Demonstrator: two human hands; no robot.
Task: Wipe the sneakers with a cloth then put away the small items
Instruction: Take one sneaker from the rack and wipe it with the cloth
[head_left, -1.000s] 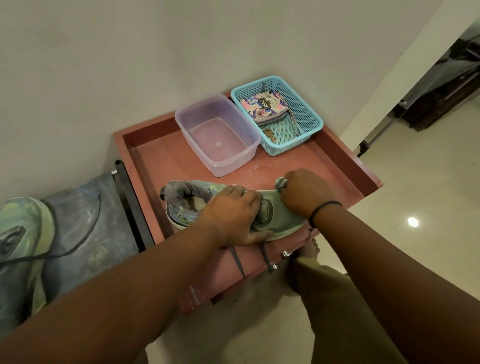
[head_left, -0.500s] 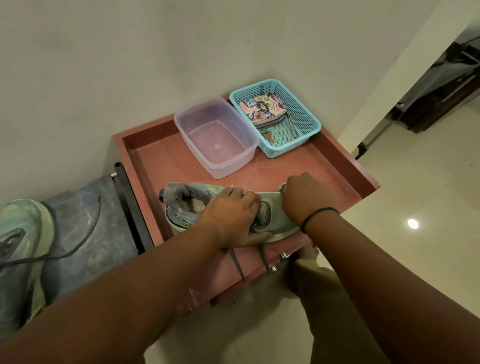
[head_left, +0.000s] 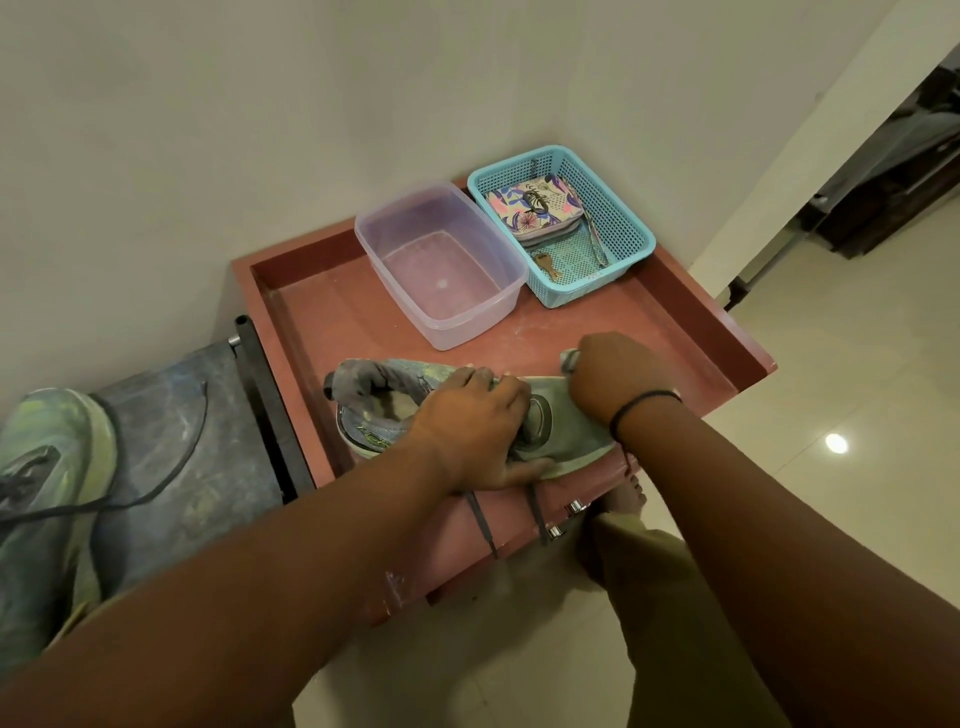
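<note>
Red wooden tray-top table (head_left: 322, 291) carries my grey-green sneaker (head_left: 566, 426) at six o'clock; my left hand (head_left: 470, 431) clasps its middle, right hand (head_left: 618, 376) pinches a grey cloth (head_left: 569, 358) at its toe.

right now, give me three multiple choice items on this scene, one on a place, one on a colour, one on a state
1. Where does the floral patterned pouch lie?
A. in the clear plastic tub
B. in the blue perforated plastic basket
C. on the floor

2. What colour is the raised-edge tray table?
A. reddish brown
B. white
C. black

3. What is the left hand doing?
A. hanging idle
B. holding the grey-green sneaker down
C. lifting the tub

Key: 1 B, the pouch sits inside the basket; 2 A, its rim and floor are reddish; 3 B, the palm lies over the sneaker's middle.
</note>
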